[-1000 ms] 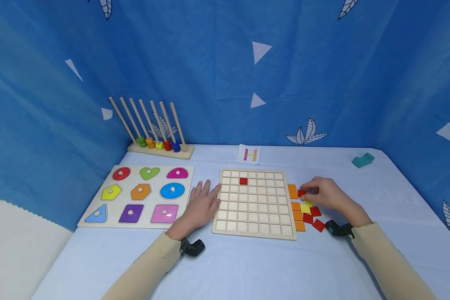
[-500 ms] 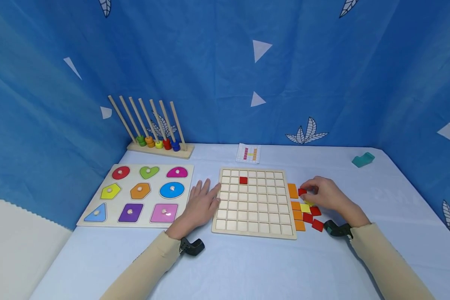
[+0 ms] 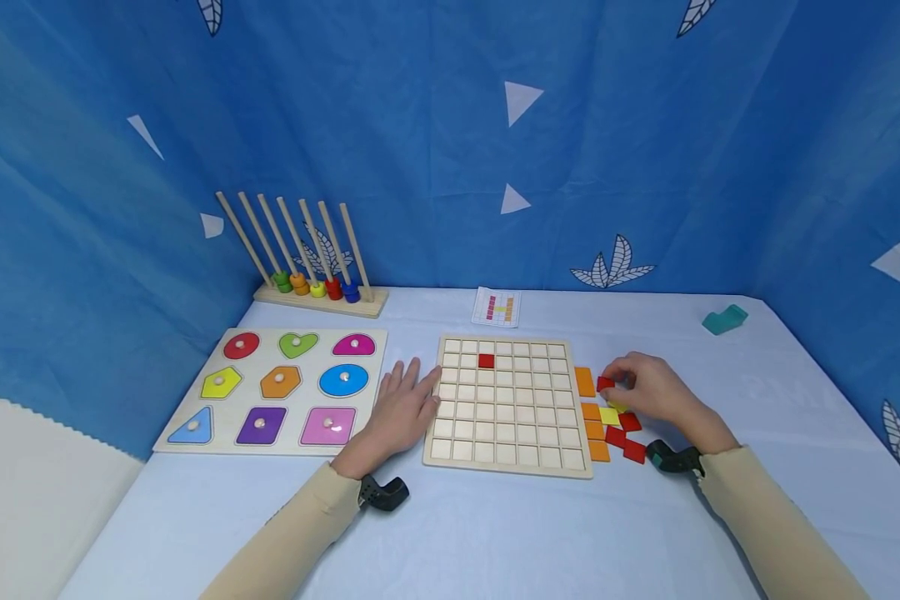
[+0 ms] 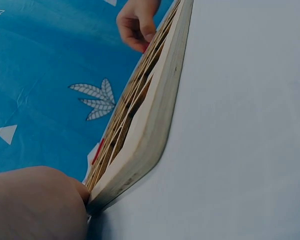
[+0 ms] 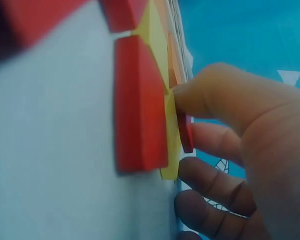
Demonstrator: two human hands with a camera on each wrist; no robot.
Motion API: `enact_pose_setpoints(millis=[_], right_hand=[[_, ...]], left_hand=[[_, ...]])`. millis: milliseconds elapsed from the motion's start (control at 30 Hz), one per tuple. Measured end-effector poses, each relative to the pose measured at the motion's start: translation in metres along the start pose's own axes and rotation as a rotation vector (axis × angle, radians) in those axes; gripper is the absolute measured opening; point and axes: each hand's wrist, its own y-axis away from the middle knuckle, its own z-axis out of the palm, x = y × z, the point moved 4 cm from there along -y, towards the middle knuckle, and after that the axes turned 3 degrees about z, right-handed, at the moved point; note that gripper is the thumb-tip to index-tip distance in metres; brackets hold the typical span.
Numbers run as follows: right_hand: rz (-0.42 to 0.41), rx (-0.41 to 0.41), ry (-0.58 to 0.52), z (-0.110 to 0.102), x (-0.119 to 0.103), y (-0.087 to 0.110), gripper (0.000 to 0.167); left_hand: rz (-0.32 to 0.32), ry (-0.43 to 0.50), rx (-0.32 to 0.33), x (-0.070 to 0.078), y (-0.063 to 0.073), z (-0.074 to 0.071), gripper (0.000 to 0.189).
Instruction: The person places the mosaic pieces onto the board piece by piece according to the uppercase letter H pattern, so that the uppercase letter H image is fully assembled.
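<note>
My left hand lies with fingers spread, its fingertips at the left edge of a wooden grid board. In the left wrist view the board's thick side edge runs up from that hand. One red square tile sits in a cell near the board's top. Beyond the board's right edge, my right hand pinches another red tile between thumb and index finger. Below it are a yellow tile and a thick red tile. More red tiles, a yellow one and orange tiles lie close by.
A shape puzzle board with knobbed pieces lies on the left. Behind it stands a wooden peg rack with coloured rings. A printed pattern card lies behind the grid board. A teal piece sits at the back right.
Both hands stay nearly still, the right one keeping its pinch on the red tile. The frontmost loose red tile has shifted slightly left, toward its neighbour.
</note>
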Motion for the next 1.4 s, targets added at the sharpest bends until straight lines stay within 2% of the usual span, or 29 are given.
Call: enact_pose_setpoints(millis=[400, 733, 1133, 1400], right_hand=[[-0.015, 0.008, -0.027, -0.0055, -0.0002, 0.0031, 0.029], [-0.034, 0.022, -0.021, -0.0068, 0.0009, 0.0025, 0.035], [-0.046, 0.032, -0.017, -0.0069, -0.0029, 0.0025, 0.036], [-0.056, 0.024, -0.011, -0.0055, -0.0060, 0.0038, 0.035]], left_hand=[[0.000, 0.006, 0.006, -0.0008, 0.0006, 0.0004, 0.052], [0.004, 0.017, 0.008, -0.0005, 0.0004, -0.0015, 0.052], [-0.007, 0.016, -0.020, -0.0009, -0.0007, -0.0003, 0.053], [-0.008, 0.019, -0.013, 0.0010, -0.0001, -0.0010, 0.053]])
